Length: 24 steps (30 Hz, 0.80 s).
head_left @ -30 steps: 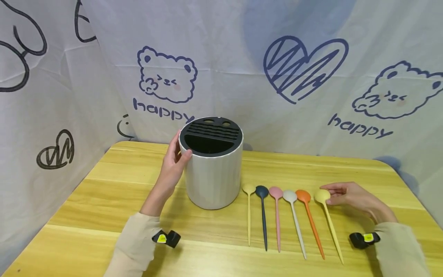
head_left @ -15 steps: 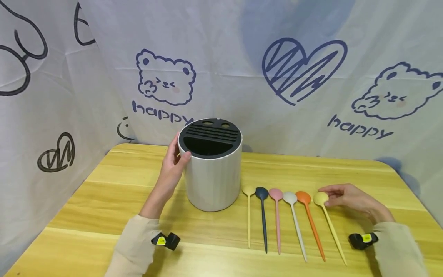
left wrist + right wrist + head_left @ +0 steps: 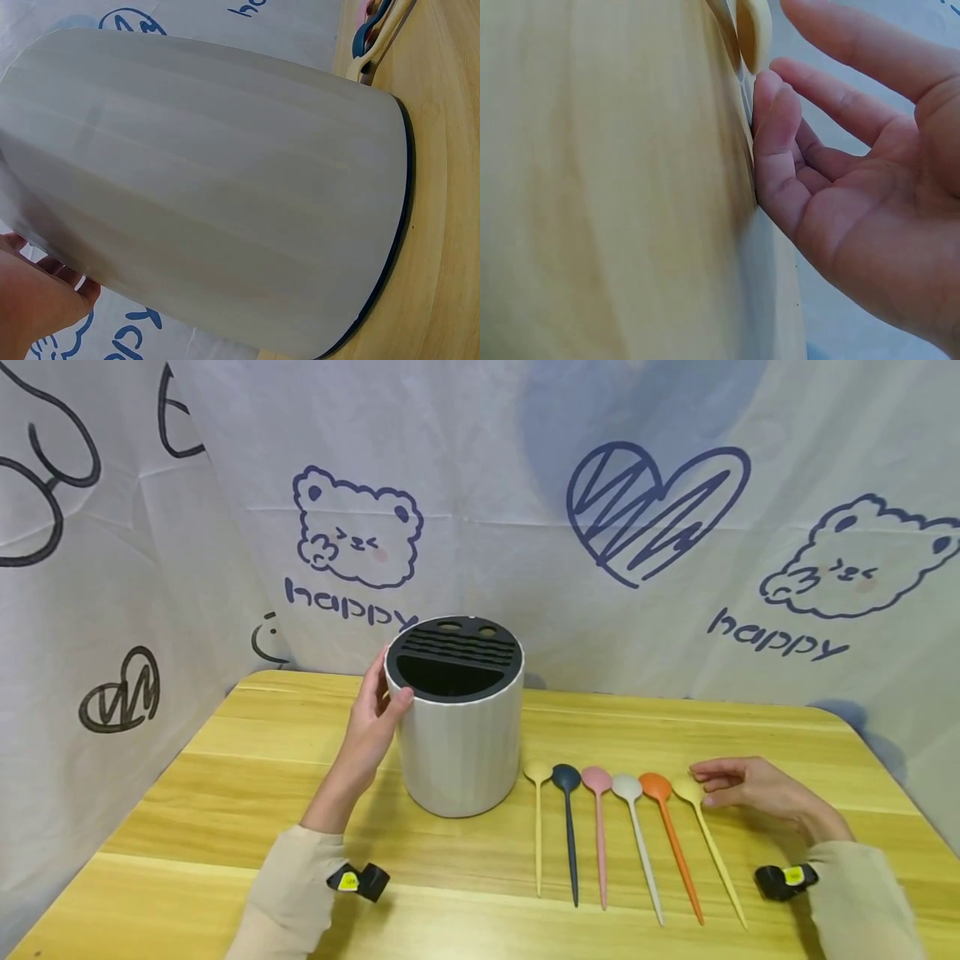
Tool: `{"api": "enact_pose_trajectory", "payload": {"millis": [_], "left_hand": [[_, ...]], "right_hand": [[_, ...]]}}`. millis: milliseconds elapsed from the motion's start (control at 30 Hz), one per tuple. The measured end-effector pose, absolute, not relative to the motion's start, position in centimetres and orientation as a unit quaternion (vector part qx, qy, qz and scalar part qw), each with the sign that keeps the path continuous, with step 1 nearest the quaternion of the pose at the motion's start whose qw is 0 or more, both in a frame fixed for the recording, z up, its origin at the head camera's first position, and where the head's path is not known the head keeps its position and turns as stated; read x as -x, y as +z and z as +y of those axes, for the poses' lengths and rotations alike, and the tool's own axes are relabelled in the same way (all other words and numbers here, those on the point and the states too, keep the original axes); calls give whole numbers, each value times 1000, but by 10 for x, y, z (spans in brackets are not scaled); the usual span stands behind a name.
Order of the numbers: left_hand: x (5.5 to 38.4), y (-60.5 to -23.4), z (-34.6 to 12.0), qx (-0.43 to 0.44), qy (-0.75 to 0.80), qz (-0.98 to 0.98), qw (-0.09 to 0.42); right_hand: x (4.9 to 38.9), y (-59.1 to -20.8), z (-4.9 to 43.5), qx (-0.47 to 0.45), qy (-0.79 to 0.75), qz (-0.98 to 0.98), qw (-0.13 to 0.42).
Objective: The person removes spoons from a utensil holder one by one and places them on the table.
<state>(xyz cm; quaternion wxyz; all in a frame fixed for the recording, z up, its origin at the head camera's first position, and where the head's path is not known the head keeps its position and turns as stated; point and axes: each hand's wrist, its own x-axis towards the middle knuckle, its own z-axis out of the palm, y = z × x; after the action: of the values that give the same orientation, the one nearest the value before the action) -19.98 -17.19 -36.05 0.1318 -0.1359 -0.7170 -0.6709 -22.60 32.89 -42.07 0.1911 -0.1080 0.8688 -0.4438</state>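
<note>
My left hand (image 3: 372,718) grips a white ribbed utensil holder (image 3: 461,756) at its upper left side, thumb over the front near the rim. The holder stands upright, with a black lid (image 3: 457,643) that has slots, two round holes and one wide opening. To its right lies a row of long-handled spoons: pale yellow (image 3: 538,772), dark blue (image 3: 567,778), pink (image 3: 597,780), light grey (image 3: 627,787), orange (image 3: 656,787) and another yellow spoon (image 3: 687,790) at the right end. My right hand (image 3: 761,789) is beside that last spoon's bowl, fingers loosely bent and holding nothing.
The wooden table (image 3: 225,802) has its back edge against a white cloth (image 3: 495,460) with printed bears and hearts. A black wrist camera (image 3: 360,882) sits at the left sleeve, and a second wrist camera (image 3: 786,882) at the right one.
The yellow spoon at the right end has shifted left, closer to the orange spoon, and my right fingers have let go of its bowl. My left hand keeps its grip on the holder.
</note>
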Motion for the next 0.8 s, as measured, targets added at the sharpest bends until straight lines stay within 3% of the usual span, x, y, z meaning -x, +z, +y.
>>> {"api": "enact_pose_trajectory", "payload": {"millis": [800], "left_hand": [[200, -363, -183, 138, -647, -740, 125]], "right_hand": [[216, -419, 334, 81, -456, 872, 160]]}}
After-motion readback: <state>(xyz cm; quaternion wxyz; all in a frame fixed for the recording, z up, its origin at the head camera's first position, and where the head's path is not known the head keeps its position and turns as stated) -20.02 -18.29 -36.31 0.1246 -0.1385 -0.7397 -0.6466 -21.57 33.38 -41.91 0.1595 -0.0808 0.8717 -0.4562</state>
